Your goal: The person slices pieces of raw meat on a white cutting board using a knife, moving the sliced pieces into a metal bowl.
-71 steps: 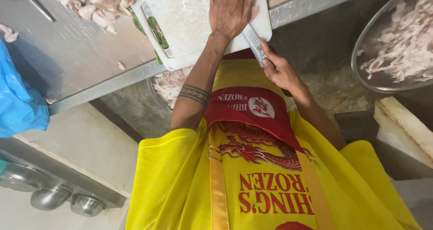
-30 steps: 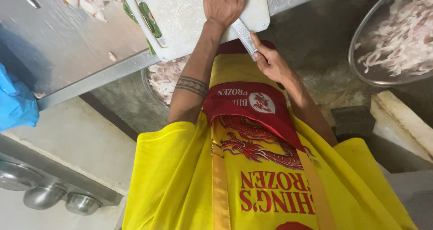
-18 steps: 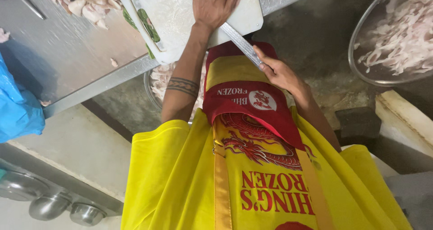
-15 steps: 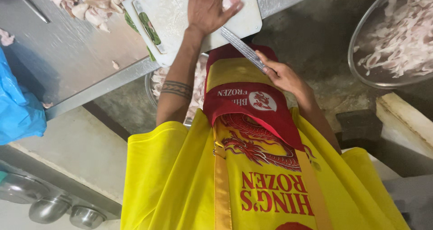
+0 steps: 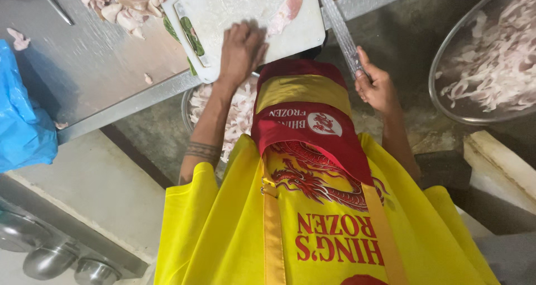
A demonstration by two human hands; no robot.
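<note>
The left hand point(image 5: 241, 51) is lying flat, fingers relaxed and grasping nothing, on the white cutting board point(image 5: 234, 11) at the counter's point(image 5: 84, 78) front edge. A strip of raw meat point(image 5: 285, 14) is resting on the board near its right edge. The right hand point(image 5: 375, 85) is clenching the knife point(image 5: 340, 31), held beyond the counter's front edge. A meat pile point(image 5: 120, 0) is sitting on the counter beside the board's left edge.

Left hand point(image 5: 241, 51) laid flat, palm down, fingers spread a little, forearm stretched forward with a tattoo band near the elbow. Right hand point(image 5: 375, 84) raised at the side, fingers closed in a grip, arm bent.
</note>
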